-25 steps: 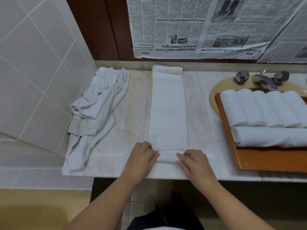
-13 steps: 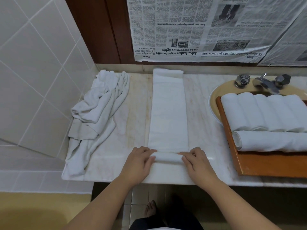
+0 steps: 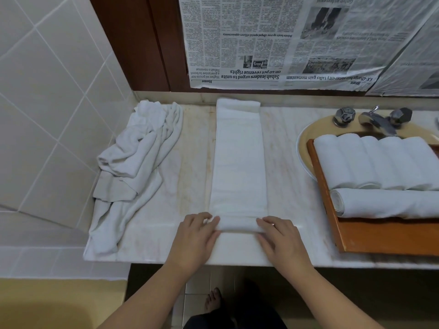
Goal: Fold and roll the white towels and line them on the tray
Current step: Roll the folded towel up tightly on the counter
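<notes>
Marble counter [image 3: 285, 162] runs from the tiled wall [image 3: 47, 115] on the left to the sink [image 3: 303, 148] on the right. Against that wall sits a loose heap of white towels [image 3: 140, 157], not folded yet. Next comes the folded towel [image 3: 238, 162], a long strip that reaches the back ledge. Its near end is a small roll. The left hand [image 3: 196, 241] and the right hand [image 3: 281, 241] each curl their fingers on one end of that roll.

If one hand pushes faster, the roll may go crooked or get fat and loose. The roll is near the counter's front edge, so it could slip off. Ahead, the strip has bare marble on both sides.

On the right, the wooden tray [image 3: 380, 236] sits over the sink with rolled towels [image 3: 380, 160] in a row.
</notes>
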Demonstrator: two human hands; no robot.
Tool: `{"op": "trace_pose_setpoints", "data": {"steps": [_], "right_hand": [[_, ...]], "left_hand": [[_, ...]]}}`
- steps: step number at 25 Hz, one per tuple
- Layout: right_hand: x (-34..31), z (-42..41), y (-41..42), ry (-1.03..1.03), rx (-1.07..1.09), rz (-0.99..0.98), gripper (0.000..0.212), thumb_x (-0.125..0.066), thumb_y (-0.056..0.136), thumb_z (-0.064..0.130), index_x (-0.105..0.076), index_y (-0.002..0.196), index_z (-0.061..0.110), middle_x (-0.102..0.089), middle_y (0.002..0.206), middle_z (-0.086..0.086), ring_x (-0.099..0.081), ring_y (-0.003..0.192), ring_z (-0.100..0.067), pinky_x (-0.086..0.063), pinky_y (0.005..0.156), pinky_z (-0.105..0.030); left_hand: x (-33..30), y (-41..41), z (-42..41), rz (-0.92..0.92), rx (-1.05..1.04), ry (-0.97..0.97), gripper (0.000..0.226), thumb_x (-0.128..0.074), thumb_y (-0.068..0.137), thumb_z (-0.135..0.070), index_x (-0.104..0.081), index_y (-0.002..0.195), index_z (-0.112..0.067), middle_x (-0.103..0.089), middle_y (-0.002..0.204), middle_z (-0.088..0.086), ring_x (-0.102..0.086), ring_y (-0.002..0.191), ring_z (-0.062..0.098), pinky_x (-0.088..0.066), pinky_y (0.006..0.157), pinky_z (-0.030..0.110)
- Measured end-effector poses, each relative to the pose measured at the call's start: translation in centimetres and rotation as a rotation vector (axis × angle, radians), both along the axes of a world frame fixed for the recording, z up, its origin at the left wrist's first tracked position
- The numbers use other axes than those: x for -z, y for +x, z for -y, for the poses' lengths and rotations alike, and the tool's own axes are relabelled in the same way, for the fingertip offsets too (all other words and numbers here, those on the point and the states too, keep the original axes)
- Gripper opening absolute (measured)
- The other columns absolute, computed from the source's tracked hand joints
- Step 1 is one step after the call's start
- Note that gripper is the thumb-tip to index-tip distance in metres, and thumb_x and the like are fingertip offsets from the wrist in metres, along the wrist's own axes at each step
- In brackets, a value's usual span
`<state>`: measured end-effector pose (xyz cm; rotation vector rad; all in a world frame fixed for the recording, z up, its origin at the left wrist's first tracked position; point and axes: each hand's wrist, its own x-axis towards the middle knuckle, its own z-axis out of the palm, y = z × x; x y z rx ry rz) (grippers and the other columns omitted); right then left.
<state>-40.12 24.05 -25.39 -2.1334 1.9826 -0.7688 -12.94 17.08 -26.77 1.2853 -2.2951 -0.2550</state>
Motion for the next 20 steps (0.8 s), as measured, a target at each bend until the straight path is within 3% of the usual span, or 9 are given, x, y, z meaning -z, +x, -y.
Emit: {"op": "trace_pose_setpoints", "data": {"steps": [5,9,13,17,20], "right_hand": [[-0.2,0.7,-0.3,0.071,0.026,-0.039,0.036,-0.076,0.091,0.013,-0.071,0.127,0.018,-0.065,0.124,-0.001,-0.061,0.098,-0.025,-0.056,0.085,-0.040],[-0.9,1.6,-0.4,0.183,0.011,-0.056,0.032,-0.051,0.105,0.024,-0.064,0.134,0.024,-0.061,0.125,0.003,-0.057,0.102,-0.022,-0.050,0.088,-0.037],[-2.2,2.7,-0.3,0.435,0.066,0.120,0.036,-0.038,0.111,0.031,-0.058,0.141,0.031,-0.054,0.119,0.010,-0.046,0.111,-0.012,-0.038,0.098,-0.026],[-2.7,4.0,-0.4,0.537,0.097,0.234,0.028,-0.034,0.110,0.036,-0.055,0.129,0.040,-0.053,0.112,0.009,-0.047,0.113,-0.015,-0.039,0.096,-0.030],[-2.8,4.2,0.4,0.460,0.183,0.234,0.019,-0.044,0.107,0.031,-0.052,0.119,0.044,-0.051,0.108,0.006,-0.047,0.106,-0.017,-0.043,0.092,-0.035]], "left_hand": [[-0.8,0.2,0.8,0.065,0.012,0.033,0.035,-0.056,0.101,-0.037,-0.072,0.126,-0.019,-0.067,0.120,-0.003,-0.059,0.102,0.024,-0.056,0.077,0.044],[-2.5,-0.5,1.6,0.099,-0.046,0.196,0.036,-0.046,0.103,-0.040,-0.067,0.127,-0.024,-0.062,0.116,-0.008,-0.053,0.100,0.021,-0.052,0.082,0.042],[-3.6,-1.4,2.3,0.118,-0.132,0.415,0.038,-0.036,0.108,-0.039,-0.062,0.133,-0.027,-0.057,0.124,-0.008,-0.046,0.109,0.021,-0.044,0.094,0.040],[-4.2,-2.4,3.2,0.025,-0.266,0.629,0.037,-0.038,0.107,-0.037,-0.063,0.131,-0.025,-0.057,0.124,-0.005,-0.042,0.113,0.021,-0.042,0.098,0.039],[-4.5,-3.4,3.5,-0.059,-0.374,0.592,0.028,-0.048,0.101,-0.033,-0.057,0.127,-0.030,-0.054,0.118,-0.007,-0.043,0.114,0.020,-0.042,0.094,0.037]]}}
